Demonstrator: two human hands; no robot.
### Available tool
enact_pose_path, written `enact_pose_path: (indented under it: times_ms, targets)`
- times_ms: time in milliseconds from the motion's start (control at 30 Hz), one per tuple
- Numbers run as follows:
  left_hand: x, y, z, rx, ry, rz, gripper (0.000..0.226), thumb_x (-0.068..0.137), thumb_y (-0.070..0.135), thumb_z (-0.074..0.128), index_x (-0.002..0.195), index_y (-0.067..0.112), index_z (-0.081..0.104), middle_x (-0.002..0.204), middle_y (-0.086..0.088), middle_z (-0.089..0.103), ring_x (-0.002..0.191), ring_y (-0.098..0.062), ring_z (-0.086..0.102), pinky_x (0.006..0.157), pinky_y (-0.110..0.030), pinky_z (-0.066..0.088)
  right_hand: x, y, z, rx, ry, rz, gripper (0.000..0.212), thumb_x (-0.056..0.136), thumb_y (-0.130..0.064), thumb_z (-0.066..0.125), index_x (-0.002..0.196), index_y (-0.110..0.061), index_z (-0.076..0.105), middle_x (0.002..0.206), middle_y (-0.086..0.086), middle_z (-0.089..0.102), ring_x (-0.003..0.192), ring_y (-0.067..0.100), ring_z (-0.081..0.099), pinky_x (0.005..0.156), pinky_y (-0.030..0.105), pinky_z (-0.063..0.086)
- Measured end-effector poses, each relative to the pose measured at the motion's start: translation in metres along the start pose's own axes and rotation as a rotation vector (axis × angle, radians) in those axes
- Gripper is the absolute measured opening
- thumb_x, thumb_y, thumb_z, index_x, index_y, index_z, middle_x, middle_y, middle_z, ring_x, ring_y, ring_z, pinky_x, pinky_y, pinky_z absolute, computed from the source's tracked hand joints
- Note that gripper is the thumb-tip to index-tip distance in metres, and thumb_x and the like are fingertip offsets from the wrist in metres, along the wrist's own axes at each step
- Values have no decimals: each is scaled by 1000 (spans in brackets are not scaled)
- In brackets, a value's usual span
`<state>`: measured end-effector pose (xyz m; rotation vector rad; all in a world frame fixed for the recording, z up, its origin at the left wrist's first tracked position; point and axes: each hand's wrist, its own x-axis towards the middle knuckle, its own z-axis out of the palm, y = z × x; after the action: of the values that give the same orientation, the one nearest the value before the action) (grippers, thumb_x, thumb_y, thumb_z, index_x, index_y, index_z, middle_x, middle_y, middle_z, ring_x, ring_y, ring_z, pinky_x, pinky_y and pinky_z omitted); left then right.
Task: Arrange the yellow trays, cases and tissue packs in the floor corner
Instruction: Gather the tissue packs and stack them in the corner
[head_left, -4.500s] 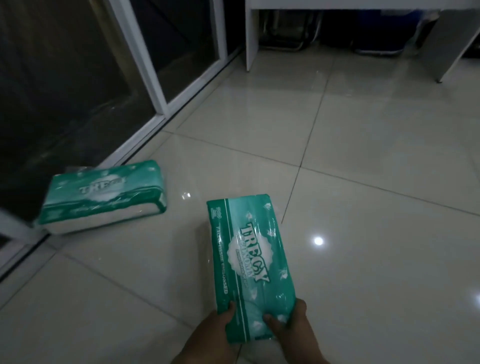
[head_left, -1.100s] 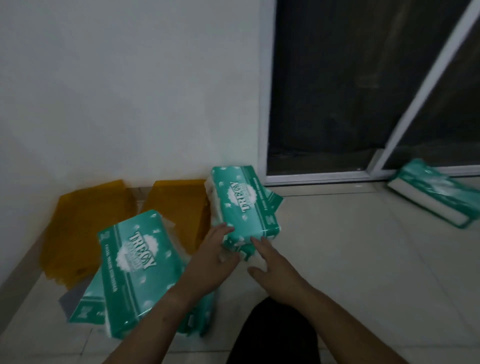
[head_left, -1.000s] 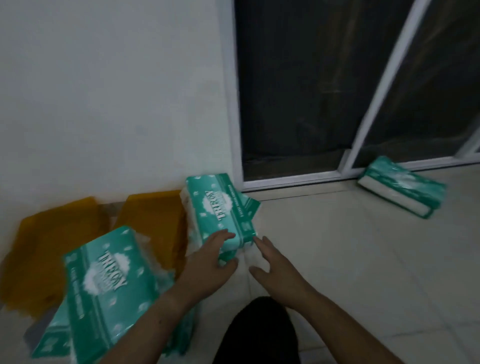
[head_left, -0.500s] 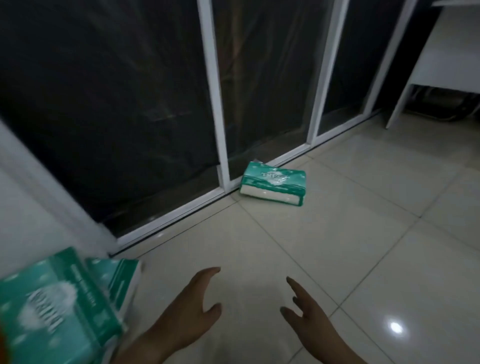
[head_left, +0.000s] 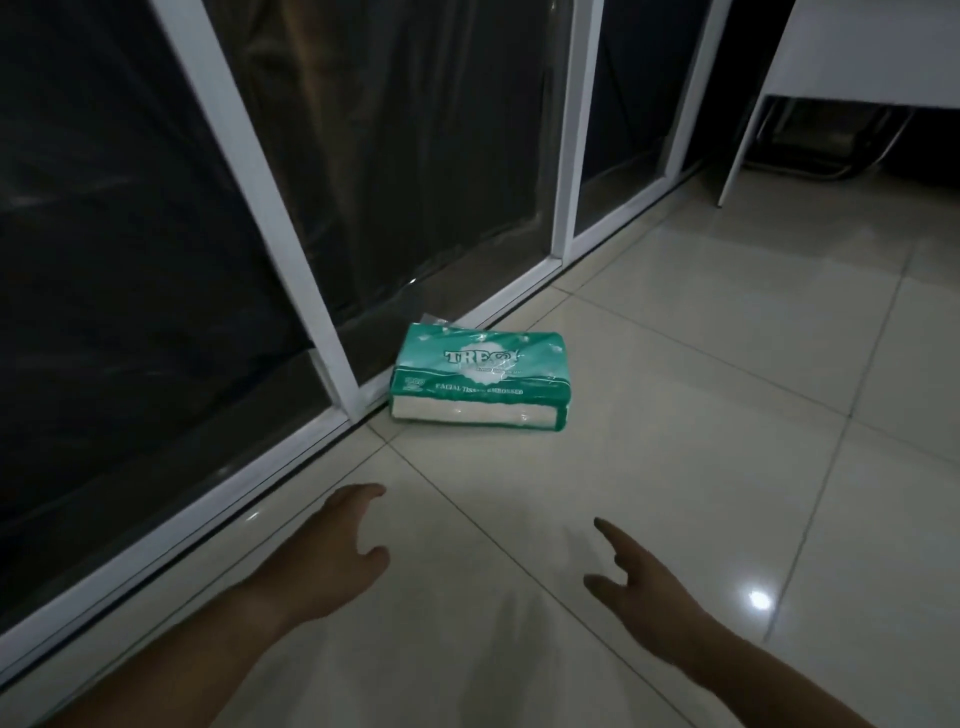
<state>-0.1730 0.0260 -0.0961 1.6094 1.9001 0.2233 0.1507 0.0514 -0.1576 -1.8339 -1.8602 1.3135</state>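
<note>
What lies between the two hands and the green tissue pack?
In the head view, only bare glossy pale floor tiles separate the left hand and right hand from the green plastic-wrapped tissue pack.

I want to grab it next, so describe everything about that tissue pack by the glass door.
The tissue pack is a soft green plastic-wrapped block, with white lettering on top and white tissue showing through its clear near side. It lies flat on the tiled floor, its left end close by the white door rail; whether they touch is unclear. Nothing else touches it.
</note>
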Motion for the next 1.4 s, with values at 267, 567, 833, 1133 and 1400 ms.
enact_pose_path:
  times_ms: [267,567,833,1133,1400]
  targets:
    - [85,-27,17,97,-78,15,67,92,26,58,149,30,22,157,10,15,140,-9,29,108,-20,28,115,-1,1,-175,-16,-1,88,88,-30,67,154,-18,11,160,1,19,144,19,28,114,29,25]
    - [164,-36,16,275,-71,37,90,86,10,60,152,35,4,161,9,-12,149,-14,4,115,-26,21,216,-6,7,-488,139,46,129,73,-16,79,147,-33,-25,161,6,-17,128,32,47,89,42,54]
    - [249,-22,-7,-197,142,-34,85,87,17,65,152,26,13,148,13,29,125,-9,38,93,-23,34,269,16,-8,-234,166,297,161,47,-14,95,142,-37,-34,159,16,-15,141,49,20,107,59,36]
    - [301,-27,0,-191,21,-273,49,96,45,49,138,21,43,132,-9,53,96,-20,51,74,-26,45,291,0,-8,-418,-11,327,147,54,-27,92,146,-46,-21,158,20,-6,139,59,6,108,65,29]
    - [318,-34,25,-194,214,-301,63,86,31,69,132,3,35,130,-15,53,111,-29,55,78,-27,40,297,-1,-8,-479,-83,337,136,59,-26,89,151,-40,-10,157,22,-17,140,58,-1,111,62,22]
